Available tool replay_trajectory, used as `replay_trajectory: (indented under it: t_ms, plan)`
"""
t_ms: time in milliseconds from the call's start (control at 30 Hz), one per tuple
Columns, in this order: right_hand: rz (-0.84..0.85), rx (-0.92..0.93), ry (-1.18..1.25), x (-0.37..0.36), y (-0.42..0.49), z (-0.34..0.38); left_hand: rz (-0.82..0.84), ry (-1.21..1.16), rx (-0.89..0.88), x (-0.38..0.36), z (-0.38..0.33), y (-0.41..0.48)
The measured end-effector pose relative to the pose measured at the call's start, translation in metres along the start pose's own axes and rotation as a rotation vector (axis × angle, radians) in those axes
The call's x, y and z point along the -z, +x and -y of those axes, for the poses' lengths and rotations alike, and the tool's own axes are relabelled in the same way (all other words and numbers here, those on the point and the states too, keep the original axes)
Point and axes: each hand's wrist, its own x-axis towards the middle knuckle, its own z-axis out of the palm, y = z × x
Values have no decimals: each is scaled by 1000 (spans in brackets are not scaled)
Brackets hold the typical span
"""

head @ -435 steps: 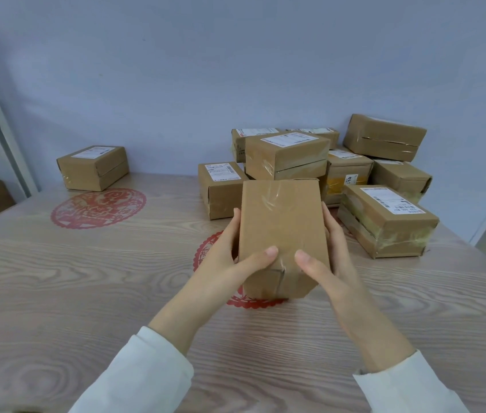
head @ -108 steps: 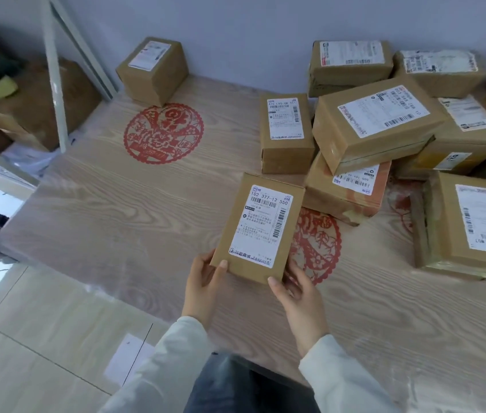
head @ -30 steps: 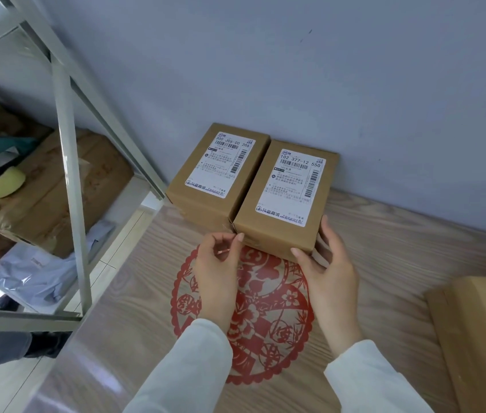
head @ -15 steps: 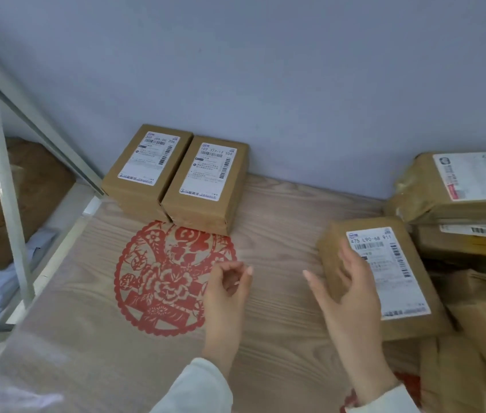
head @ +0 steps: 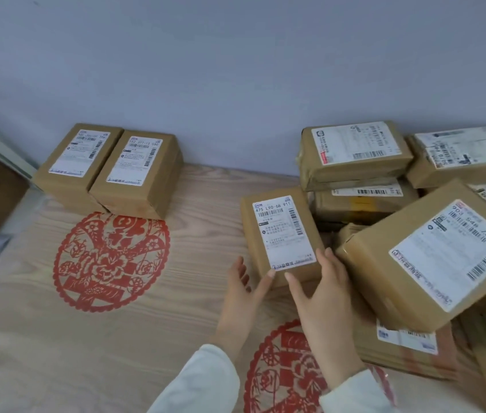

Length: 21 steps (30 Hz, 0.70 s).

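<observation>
Right hand (head: pixel 322 281): thumb on the near face and fingers round the right side of the small brown cardboard parcel (head: pixel 277 234), pinching its near corner.
Left hand (head: pixel 240 281): fingers loosely spread, thumb tip at the near left edge, gripping nothing.
Parcel's place: flat on the pale wood-grain table (head: pixel 206 210), close against the stacked brown parcels (head: pixel 355 174) to its right.
Risk: the large tilted brown carton (head: pixel 369 263) leans beside the right knuckles, so drawing the parcel out could knock it sliding.
Risk: a one-corner grip may let the parcel twist.

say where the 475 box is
Head view, right of centre: the 475 box lies on the table left of the parcel pile, left hand and right hand at its near end.
</observation>
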Motion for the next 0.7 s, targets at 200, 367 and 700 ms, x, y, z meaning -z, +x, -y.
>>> replay_trajectory:
  t_ms: [200, 367, 700]
  plan:
    - [-29, 16, 32, -1, -4, -6, -37, -25, -43, -8, 0, 6]
    - [-37, 21, 100, -3, -12, -7, -90, -114, -55, 1, 2, -6]
    - [280, 23, 243, 9, -39, -28, -216, -208, -110, 30, 21, -73]
